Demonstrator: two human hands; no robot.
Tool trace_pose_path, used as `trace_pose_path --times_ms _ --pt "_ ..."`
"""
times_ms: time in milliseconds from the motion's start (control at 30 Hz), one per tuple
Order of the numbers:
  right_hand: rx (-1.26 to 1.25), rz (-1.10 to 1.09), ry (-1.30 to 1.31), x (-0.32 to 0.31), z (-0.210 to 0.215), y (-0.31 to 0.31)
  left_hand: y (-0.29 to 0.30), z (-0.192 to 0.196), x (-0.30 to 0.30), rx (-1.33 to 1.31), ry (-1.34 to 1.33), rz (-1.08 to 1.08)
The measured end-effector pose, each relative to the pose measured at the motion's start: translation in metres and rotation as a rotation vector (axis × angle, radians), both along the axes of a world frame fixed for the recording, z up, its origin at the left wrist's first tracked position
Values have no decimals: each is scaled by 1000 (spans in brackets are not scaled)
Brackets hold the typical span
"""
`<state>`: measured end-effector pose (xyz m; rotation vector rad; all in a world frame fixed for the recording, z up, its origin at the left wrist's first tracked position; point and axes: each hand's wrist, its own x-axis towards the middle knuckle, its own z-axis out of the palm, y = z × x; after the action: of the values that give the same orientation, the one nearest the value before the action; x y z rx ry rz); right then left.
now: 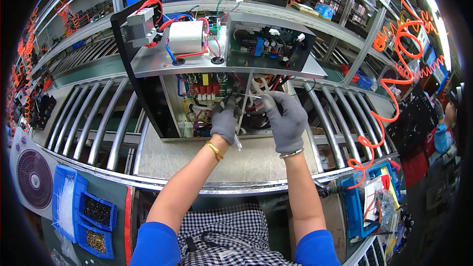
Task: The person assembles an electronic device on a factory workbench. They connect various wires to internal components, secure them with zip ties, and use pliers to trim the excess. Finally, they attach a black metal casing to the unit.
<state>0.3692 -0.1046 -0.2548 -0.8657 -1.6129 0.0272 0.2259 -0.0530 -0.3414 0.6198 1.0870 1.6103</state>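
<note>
In front of me an open-fronted metal electrical cabinet shows circuit boards and bundled wires inside. My left hand, in a grey glove, reaches into the opening with its fingers closed among the wires; what they grip is hidden. A white strip end hangs below that hand. My right hand, also gloved, pinches a thin white cable tie between thumb and fingers. The tie points left toward the left fingertips. Pale thick wires lie just behind it. On the cabinet's top sits a white cylindrical part with red and blue wires.
Roller conveyors flank the metal work plate. At left are a fan and blue bins of white ties, black screws and brass-coloured fasteners. An orange coiled hose hangs at right above a blue tray. Another person stands far right.
</note>
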Motion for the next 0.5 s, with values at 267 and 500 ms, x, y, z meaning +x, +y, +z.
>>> trace_pose_path --times_ms 267,500 --pt "64 4 -111 -9 -22 28 -1 -2 -6 -14 55 -52" --pt "169 -134 -388 -12 -26 51 -10 -4 -24 77 150 -14"
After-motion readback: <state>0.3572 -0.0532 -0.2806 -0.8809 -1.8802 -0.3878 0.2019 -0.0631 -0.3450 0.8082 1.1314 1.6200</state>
